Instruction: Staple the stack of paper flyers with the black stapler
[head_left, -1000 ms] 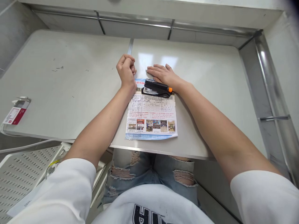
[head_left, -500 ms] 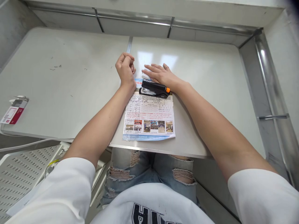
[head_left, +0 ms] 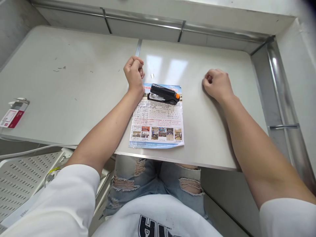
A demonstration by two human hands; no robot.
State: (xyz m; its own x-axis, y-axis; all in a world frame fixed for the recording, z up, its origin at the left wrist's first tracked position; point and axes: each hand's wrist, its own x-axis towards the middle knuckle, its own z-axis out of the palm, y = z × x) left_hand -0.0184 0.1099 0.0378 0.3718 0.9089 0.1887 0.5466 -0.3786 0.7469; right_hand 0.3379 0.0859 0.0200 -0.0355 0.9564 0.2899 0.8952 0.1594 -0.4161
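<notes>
A black stapler (head_left: 164, 94) with an orange end piece lies across the top of a printed leaflet (head_left: 158, 113). Rows of staples seem to cover the leaflet's left part. My left hand (head_left: 134, 70) rests as a loose fist on the table, just beyond the leaflet's upper left corner, with nothing visible in it. To the right of the leaflet, my right hand (head_left: 217, 84) rests on the table with its fingers curled in, and no object shows in it. Between the hands, above the stapler, lies a tiny staple-like piece (head_left: 152, 75).
At the table's (head_left: 98, 98) far left edge lies a red and white box (head_left: 14, 115). A white cable (head_left: 37, 151) runs below the left edge, over a perforated white chair or rack (head_left: 27, 177). A ledge and wall border the back, a metal pipe (head_left: 283, 85) the right.
My right hand has moved right, away from the stapler, and curled its fingers from a flat spread. The small piece on the table is now uncovered. My left hand and the stapler stay put.
</notes>
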